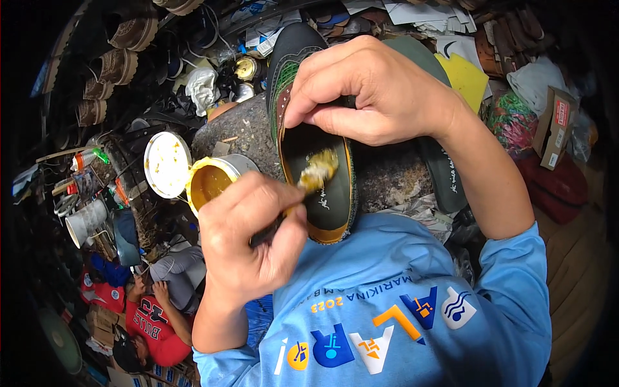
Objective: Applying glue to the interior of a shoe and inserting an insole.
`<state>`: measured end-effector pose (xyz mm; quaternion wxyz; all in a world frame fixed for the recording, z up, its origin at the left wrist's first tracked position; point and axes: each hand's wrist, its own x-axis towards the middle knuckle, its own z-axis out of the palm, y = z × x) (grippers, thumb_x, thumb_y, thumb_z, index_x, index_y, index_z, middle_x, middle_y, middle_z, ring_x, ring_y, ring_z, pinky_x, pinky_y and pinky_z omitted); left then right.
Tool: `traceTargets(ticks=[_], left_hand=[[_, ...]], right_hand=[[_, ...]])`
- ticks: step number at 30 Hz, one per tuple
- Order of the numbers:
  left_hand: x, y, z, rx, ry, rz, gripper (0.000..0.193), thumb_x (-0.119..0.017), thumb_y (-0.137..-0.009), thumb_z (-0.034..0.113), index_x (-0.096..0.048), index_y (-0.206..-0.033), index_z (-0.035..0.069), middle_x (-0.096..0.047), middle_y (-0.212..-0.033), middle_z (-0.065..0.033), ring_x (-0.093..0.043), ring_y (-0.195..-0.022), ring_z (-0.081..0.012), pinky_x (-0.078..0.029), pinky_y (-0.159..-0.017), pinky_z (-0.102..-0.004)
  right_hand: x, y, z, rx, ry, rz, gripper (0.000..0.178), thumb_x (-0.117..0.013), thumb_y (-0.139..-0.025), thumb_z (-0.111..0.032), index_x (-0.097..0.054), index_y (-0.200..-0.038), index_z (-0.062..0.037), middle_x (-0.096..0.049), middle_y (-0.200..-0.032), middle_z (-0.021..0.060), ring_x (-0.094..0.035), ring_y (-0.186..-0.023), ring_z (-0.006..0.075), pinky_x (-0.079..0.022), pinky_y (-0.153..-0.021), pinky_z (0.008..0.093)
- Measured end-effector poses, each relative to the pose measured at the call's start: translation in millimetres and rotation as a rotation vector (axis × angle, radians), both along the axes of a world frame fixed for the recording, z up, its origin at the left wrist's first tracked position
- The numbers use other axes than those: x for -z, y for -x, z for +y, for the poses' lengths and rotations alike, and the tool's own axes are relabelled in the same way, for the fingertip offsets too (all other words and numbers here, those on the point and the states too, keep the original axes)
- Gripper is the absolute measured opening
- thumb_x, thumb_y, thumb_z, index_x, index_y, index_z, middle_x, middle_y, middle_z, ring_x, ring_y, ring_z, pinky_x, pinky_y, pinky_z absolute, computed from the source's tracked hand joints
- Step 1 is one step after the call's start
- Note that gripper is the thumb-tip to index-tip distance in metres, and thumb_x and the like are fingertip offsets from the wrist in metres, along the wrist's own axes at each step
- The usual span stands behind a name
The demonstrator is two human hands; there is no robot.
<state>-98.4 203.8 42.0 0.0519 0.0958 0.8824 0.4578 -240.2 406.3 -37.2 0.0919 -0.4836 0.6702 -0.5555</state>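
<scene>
My left hand (251, 232) is closed round the handle of a brush (319, 171), whose bristles are thick with yellowish paste. The brush head is inside a dark shoe (348, 193), over its insole with white script. My right hand (367, 90) pinches the shoe's brown and green side edge, fingers bent over the opening. Beside my left hand stands an open tin (211, 184) with yellow paste inside and round its rim. Its round lid (167, 165) is tipped back. A dark green insole (445, 171) lies right of the shoe, partly behind my right forearm.
A stained, stone-like block (242, 132) is beneath the shoe. Several brown shoes (132, 26) line the upper left. A yellow sheet (465, 80) and a cardboard box (554, 128) are at right. People (155, 322) are at lower left, near a white cup-shaped container (86, 222).
</scene>
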Motion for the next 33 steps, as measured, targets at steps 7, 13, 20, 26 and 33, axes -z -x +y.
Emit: traceTargets(ticks=[7,13,20,26,33], left_hand=[[-10.6,-5.8,10.0,0.063,0.184,0.02,0.015,-0.069,-0.069,-0.002,-0.073,-0.083,-0.006,-0.067,-0.072,-0.0142,-0.067,-0.06,-0.0243,-0.051,-0.057,-0.0322],[-0.4,-1.1,14.8,0.057,0.329,0.239,0.014,-0.078,-0.072,-0.004,-0.072,-0.085,-0.002,-0.06,-0.067,-0.0105,-0.059,-0.053,-0.025,-0.047,-0.049,-0.0362],[-14.3,-9.2,19.4,0.107,0.224,0.163,0.015,-0.076,-0.071,-0.005,-0.072,-0.085,-0.002,-0.06,-0.064,-0.0107,-0.059,-0.05,-0.0247,-0.047,-0.048,-0.0355],[-9.6,-12.3,15.0,0.095,0.203,0.053,0.011,-0.076,-0.075,-0.005,-0.069,-0.082,-0.001,-0.061,-0.065,-0.0117,-0.06,-0.05,-0.0258,-0.049,-0.049,-0.0368],[6.6,1.9,16.5,0.002,0.202,0.145,0.014,-0.076,-0.079,-0.002,-0.064,-0.076,0.003,-0.06,-0.065,-0.0123,-0.06,-0.051,-0.0289,-0.049,-0.05,-0.0388]], right_hand=[[-4.2,-3.4,-0.8,0.021,-0.035,-0.042,0.022,-0.064,-0.08,-0.009,-0.08,-0.093,-0.0021,-0.077,-0.088,0.0145,-0.074,-0.082,0.0321,-0.06,-0.078,0.0404],[0.9,-4.3,-0.7,0.015,-0.018,0.043,0.016,-0.069,-0.082,-0.001,-0.078,-0.095,-0.0011,-0.074,-0.088,0.0115,-0.072,-0.081,0.029,-0.057,-0.072,0.0378],[4.7,-5.2,0.2,0.025,0.011,0.046,0.015,-0.069,-0.081,-0.001,-0.077,-0.093,-0.0011,-0.073,-0.086,0.012,-0.071,-0.079,0.03,-0.057,-0.07,0.0386],[3.2,-9.9,-2.0,0.064,-0.007,-0.016,0.021,-0.065,-0.077,-0.008,-0.079,-0.092,-0.0012,-0.076,-0.091,0.0156,-0.074,-0.087,0.0336,-0.06,-0.081,0.0426],[6.8,-7.0,1.8,0.034,0.034,0.091,0.024,-0.068,-0.075,-0.005,-0.079,-0.096,-0.0025,-0.075,-0.089,0.0123,-0.072,-0.086,0.0322,-0.059,-0.079,0.0416]])
